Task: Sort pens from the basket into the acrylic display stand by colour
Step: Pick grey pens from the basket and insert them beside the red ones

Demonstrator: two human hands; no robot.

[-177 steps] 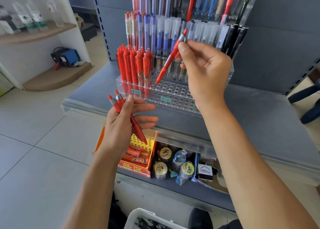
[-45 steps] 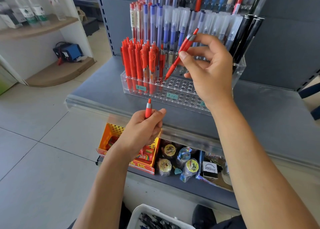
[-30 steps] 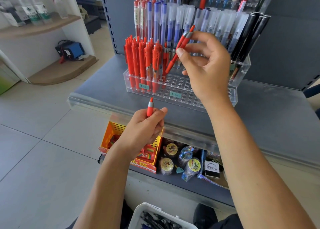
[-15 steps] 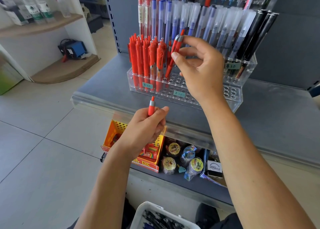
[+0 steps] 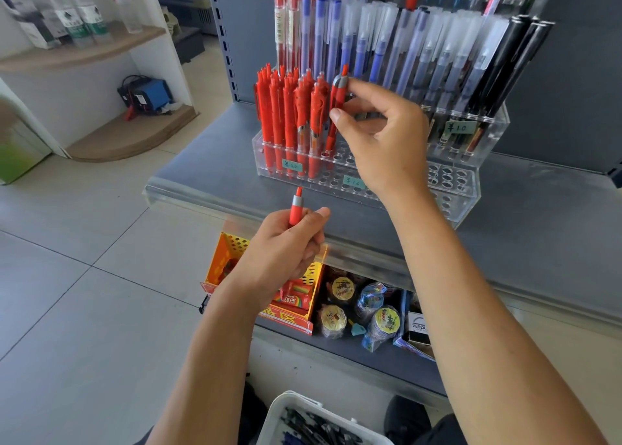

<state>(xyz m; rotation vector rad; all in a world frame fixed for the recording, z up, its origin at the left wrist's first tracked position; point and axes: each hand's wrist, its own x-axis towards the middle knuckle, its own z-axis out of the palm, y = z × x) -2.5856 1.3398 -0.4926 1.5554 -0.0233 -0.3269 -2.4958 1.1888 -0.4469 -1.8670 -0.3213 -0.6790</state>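
The white basket (image 5: 303,414) is cut off at the bottom edge, its dark pens indistinct. The right hand (image 5: 387,131) pinches a red pen (image 5: 336,108) with a grey collar between thumb and fingers, nearly upright over the clear, hole-drilled acrylic display stand (image 5: 471,189), beside the standing red pens (image 5: 289,108). The left hand (image 5: 286,242) grips a second red pen (image 5: 296,209), whose lower barrel is hidden in the fist.

The red pen (image 5: 337,108) between my right hand's (image 5: 387,135) thumb and fingertips now stands nearly upright, its tip down in the acrylic stand (image 5: 454,192) beside the red row (image 5: 289,114) (moments ago it slanted above the holes). My left hand (image 5: 286,249) now grips only one red pen (image 5: 296,210), down from several.
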